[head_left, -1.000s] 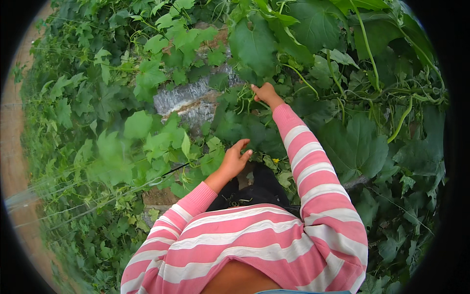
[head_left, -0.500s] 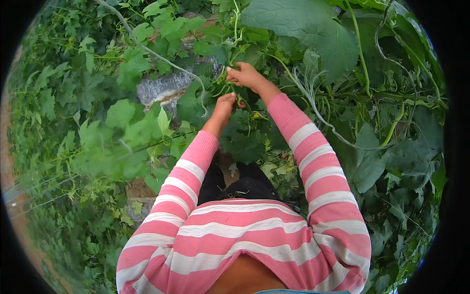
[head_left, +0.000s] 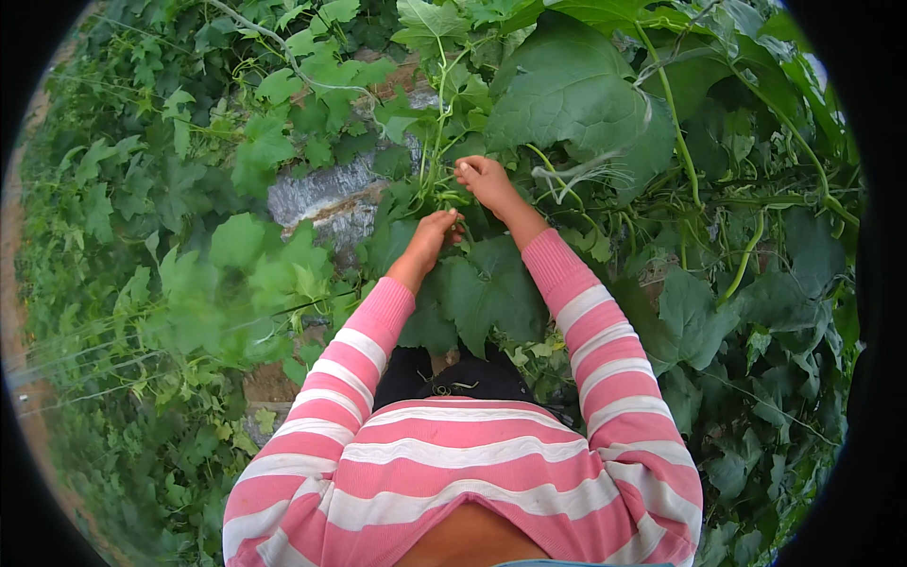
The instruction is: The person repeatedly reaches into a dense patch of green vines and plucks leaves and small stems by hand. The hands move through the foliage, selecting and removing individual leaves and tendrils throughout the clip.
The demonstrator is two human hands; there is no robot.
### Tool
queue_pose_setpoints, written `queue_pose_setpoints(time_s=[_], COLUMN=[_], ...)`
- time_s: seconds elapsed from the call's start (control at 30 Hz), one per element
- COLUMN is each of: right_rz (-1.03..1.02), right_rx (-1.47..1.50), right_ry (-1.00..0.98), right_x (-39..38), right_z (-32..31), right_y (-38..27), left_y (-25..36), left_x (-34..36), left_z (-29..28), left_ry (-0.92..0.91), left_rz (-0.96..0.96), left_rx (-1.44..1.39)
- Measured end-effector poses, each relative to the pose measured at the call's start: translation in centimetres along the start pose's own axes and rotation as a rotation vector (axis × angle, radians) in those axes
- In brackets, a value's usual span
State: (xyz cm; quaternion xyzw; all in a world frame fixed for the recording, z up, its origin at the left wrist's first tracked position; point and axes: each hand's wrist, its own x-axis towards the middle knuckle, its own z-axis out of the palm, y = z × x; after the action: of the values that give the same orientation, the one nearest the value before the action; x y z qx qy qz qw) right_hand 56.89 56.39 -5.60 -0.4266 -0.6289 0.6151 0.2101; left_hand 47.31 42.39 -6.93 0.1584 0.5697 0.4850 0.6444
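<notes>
Both my hands are among climbing vines with lobed leaves. My left hand (head_left: 433, 238) is closed, its fingertips pinching a thin green vine stem (head_left: 440, 142) near the bunched shoots. Just above and to the right, my right hand (head_left: 487, 184) is closed with thumb and fingers together; whatever is in it is too small to make out. A broad green leaf (head_left: 491, 291) hangs below my hands. The stems rise from between my hands toward the top of the view, with curled tendrils about them.
A very large leaf (head_left: 567, 90) overhangs at the upper right. Grey twine (head_left: 274, 40) hangs at the upper left, and a frayed twine end (head_left: 586, 177) dangles beside my right wrist. A grey-mottled block (head_left: 326, 194) shows through the foliage. Thin wires (head_left: 104, 345) cross the left side.
My left hand has come slightly nearer to me and my right hand has moved down and right. The loose twine has swung up and away, and the broad leaf below my hands has shifted.
</notes>
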Motion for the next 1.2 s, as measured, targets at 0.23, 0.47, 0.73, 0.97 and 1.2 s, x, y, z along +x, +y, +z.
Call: queue_pose_setpoints(time_s=[0.23,0.47,0.73,0.97,1.2], right_rz=[0.322,-0.014,-0.312,-0.314,-0.521], right_rx=[0.440,0.488,-0.044,-0.298,-0.377], right_ry=[-0.042,0.055,0.025,0.204,0.237], right_x=[1.6,-2.4,-6.0,-9.8,-11.2], right_z=[5.1,6.1,4.6,2.9,4.1], right_y=[-1.2,-0.4,-1.8,-5.0,-5.3], left_y=[-2.0,3.0,7.3,8.1,8.8], left_x=[-2.4,-3.8,-1.6,-2.2,-5.3], left_z=[0.6,0.9,1.1,2.5,3.3], left_ry=[-0.111,0.390,0.448,0.078,0.170], left_rz=[0.063,0.658,0.681,0.503,0.570], left_rx=[0.500,0.409,0.856,0.125,0.010])
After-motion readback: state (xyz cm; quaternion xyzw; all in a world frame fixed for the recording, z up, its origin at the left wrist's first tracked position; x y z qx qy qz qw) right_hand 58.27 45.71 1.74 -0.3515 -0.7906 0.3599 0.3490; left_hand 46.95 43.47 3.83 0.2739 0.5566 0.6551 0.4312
